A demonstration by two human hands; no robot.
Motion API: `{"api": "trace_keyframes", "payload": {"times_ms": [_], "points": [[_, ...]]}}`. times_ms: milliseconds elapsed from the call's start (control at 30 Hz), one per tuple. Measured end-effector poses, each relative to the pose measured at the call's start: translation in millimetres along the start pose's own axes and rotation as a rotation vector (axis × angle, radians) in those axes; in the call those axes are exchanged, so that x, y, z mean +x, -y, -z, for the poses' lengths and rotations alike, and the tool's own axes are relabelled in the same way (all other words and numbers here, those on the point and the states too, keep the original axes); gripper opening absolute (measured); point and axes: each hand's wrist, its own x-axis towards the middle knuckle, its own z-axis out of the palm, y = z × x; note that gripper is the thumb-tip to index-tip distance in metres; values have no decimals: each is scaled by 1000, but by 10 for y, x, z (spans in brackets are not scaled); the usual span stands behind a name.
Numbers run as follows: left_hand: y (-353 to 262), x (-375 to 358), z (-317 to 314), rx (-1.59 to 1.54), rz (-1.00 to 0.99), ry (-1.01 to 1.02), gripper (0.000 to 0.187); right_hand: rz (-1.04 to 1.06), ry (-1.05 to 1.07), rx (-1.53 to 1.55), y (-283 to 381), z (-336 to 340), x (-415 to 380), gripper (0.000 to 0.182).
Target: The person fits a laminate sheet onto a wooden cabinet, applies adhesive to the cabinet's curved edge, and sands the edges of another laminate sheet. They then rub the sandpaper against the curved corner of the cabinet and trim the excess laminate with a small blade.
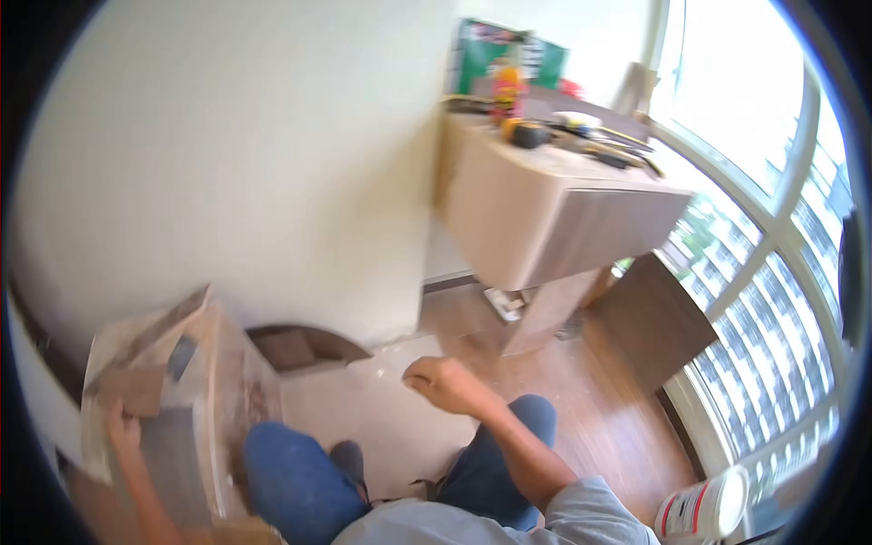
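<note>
At the far left, my left hand (pixel 125 429) grips the lower edge of a small brown flat piece (pixel 134 389), over the top of a worn, box-like wooden stand (pixel 213 363). A dark grey sheet (pixel 173 454) lies on the stand below that hand, and a small dark patch (pixel 183 356) shows beside the piece. My right hand (pixel 442 381) is in the air above the floor, right of my knees, its fingers curled closed. What it holds, if anything, is hidden.
A curved, wall-mounted cabinet (pixel 509 209) carries an orange bottle (pixel 506 91), a tape measure (pixel 527 133) and several tools. A brown panel (pixel 649 322) leans by the windows. A white bucket (pixel 704 509) stands at lower right. A curved brown piece (pixel 304 347) rests against the wall.
</note>
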Motion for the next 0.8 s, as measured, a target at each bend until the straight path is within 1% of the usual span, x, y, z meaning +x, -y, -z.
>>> {"api": "trace_keyframes", "payload": {"times_ms": [67, 133, 167, 200, 267, 300, 333, 367, 400, 467, 533, 600, 667, 700, 767, 800], "points": [[219, 411, -163, -18, -37, -243, 57, 5, -34, -1, 22, 91, -107, 16], [399, 764, 12, -31, -30, -236, 57, -5, 0, -29, 75, 221, -188, 16], [490, 911, -26, -30, -18, -243, 57, 0, -19, -40, 154, 337, -214, 16], [593, 934, -154, -39, -20, -224, 57, 12, -33, -13, 270, 491, -263, 16], [743, 891, -318, 162, 20, -364, 60, 39, -50, -12, 525, 870, -310, 17], [780, 907, -303, 159, 17, -354, 60, 73, -86, -36, 626, 1080, -340, 14], [818, 923, -245, 107, 70, -327, 62, 114, -120, -93, 732, 1323, -364, 13], [855, 939, -233, 58, 127, -302, 65, 143, -207, -136, 808, 1551, -389, 13], [848, 900, -295, 58, 129, -296, 65, 173, -294, -180, 874, 1788, -404, 12], [719, 764, -570, 369, 66, -391, 74, 88, -479, -361, 1032, 2378, -343, 13], [627, 846, -612, 425, 45, -399, 77, 10, -752, -554, 977, 2938, -125, 16], [516, 901, -588, 416, 28, -385, 80, -16, -842, -443, 904, 3439, 257, 19], [426, 905, -669, 430, -5, -370, 83, -57, -764, -543, 648, 3887, 622, 27], [407, 900, -770, 448, -36, -353, 85, -48, -758, -541, 552, 4015, 770, 27], [468, 912, -1125, 531, -127, -309, 88, -77, -656, -672, 388, 4219, 1035, 27], [538, 894, -1385, 623, -230, -278, 91, -71, -655, -677, 331, 4290, 1167, 27]]}}
